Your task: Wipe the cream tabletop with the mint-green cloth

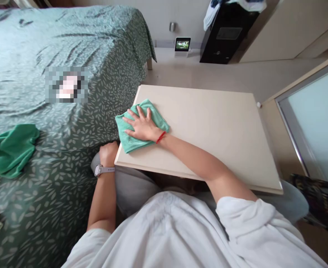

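A folded light green cloth [127, 143] lies on the left end of a cream-coloured table [208, 123], partly over its left edge. My right hand [143, 124] presses flat on the cloth with its fingers spread; a red string bracelet circles that wrist. Beside the table's near left corner, above my left knee, is my left hand [108, 153]. Its fingers are curled in, and whatever may be inside them is hidden. A watch with a pale strap is on the left wrist.
A bed with a green leaf-patterned sheet [77, 156] stands close on the left. On it lie a darker green cloth [13, 150] and a blurred-out item [67, 85]. A small screen [182, 45] and a black cabinet [225, 35] stand beyond the table.
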### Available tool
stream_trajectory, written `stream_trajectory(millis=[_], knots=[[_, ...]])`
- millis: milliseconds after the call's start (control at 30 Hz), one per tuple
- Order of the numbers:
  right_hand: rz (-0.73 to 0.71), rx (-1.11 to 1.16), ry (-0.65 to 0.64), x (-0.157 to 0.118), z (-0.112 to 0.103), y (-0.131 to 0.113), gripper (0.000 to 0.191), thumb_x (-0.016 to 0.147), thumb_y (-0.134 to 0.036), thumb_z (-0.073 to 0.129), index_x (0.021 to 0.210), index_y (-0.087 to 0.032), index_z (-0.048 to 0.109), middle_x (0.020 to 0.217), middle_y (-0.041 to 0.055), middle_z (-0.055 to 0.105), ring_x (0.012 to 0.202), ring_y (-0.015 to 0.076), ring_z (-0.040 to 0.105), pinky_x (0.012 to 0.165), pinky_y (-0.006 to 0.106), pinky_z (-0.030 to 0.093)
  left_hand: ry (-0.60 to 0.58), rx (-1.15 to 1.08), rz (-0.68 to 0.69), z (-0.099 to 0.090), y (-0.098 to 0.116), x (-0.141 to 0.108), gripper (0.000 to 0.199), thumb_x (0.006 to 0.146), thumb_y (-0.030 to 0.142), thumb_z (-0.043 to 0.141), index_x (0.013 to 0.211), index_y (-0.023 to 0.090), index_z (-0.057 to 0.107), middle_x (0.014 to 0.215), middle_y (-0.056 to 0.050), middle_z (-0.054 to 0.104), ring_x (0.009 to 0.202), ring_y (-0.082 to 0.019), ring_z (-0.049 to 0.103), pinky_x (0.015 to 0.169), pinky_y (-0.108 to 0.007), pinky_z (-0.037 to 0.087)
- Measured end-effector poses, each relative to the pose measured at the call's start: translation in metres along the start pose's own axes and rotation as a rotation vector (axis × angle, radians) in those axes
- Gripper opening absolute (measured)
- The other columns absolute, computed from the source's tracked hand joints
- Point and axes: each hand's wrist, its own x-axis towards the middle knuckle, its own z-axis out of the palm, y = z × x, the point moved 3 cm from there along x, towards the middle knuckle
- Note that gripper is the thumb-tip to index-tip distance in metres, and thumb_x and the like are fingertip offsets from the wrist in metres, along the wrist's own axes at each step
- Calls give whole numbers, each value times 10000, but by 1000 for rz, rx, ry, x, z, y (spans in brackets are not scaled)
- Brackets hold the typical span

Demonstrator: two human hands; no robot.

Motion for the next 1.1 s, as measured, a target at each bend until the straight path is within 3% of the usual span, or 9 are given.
stream_trajectory(millis=[133, 267, 433, 567, 700, 833, 967, 1100], knots=[[109, -24, 27, -23, -9, 46, 761, 1149, -564, 459, 1843, -264, 375, 1943, 126, 205, 1774, 509, 134, 1350, 852, 131, -3, -8, -14, 2, -2, 1, 523, 1151, 172, 250, 1392, -11, 677, 1403, -238, 710, 1372, -436, 661, 1083, -531, 498], [279, -66, 69, -66, -17, 119, 762, 1151, -564, 376, 1848, -255, 363, 1937, 150, 218, 1759, 529, 170, 1310, 885, 184, -2, 8, -18, 2, -2, 2, 512, 1164, 190, 274, 1372, 5, 705, 1398, -234, 714, 1368, -431, 668, 1077, -518, 510], [549, -143, 109, -149, -25, 210, 779, 1143, -580, 314, 1859, -273, 319, 1938, 150, 226, 1746, 527, 205, 1277, 888, 269, -7, 23, -16, 4, -3, 4, 487, 1184, 280, 346, 1382, 31, 715, 1405, -223, 716, 1378, -424, 667, 1054, -490, 508], [746, -148, 161, -221, -29, 247, 782, 1148, -571, 305, 1840, -210, 364, 1923, 191, 244, 1726, 551, 232, 1265, 891, 280, -13, 44, -16, 3, -5, 5, 485, 1182, 259, 328, 1387, 33, 706, 1427, -222, 707, 1393, -416, 660, 1042, -468, 498], [934, -143, 251, -267, -21, 252, 789, 1157, -566, 238, 1816, -167, 412, 1894, 268, 258, 1696, 602, 243, 1198, 900, 341, -19, 61, -8, 1, -5, 5, 484, 1182, 247, 322, 1391, 23, 697, 1439, -221, 701, 1397, -410, 655, 1035, -463, 498], [1026, -143, 309, -268, -10, 234, 813, 1144, -594, 254, 1807, -144, 388, 1864, 319, 274, 1666, 661, 254, 1120, 991, 328, 2, 57, 2, 1, -3, 4, 475, 1178, 258, 331, 1361, 22, 701, 1414, -219, 709, 1374, -417, 665, 1033, -483, 500], [913, -178, 243, -223, -5, 197, 814, 1141, -577, 284, 1812, -123, 356, 1863, 329, 270, 1671, 656, 256, 1131, 993, 327, -8, 25, -3, 1, -1, 3, 487, 1179, 251, 320, 1363, 25, 710, 1380, -223, 726, 1361, -427, 675, 1019, -492, 502], [684, -150, 228, -148, -1, 147, 796, 1132, -557, 342, 1803, -132, 396, 1875, 303, 286, 1676, 649, 253, 1161, 1009, 259, 18, -19, -9, 3, -1, 4, 507, 1164, 209, 291, 1331, 19, 731, 1346, -237, 736, 1341, -432, 688, 1015, -495, 503]])
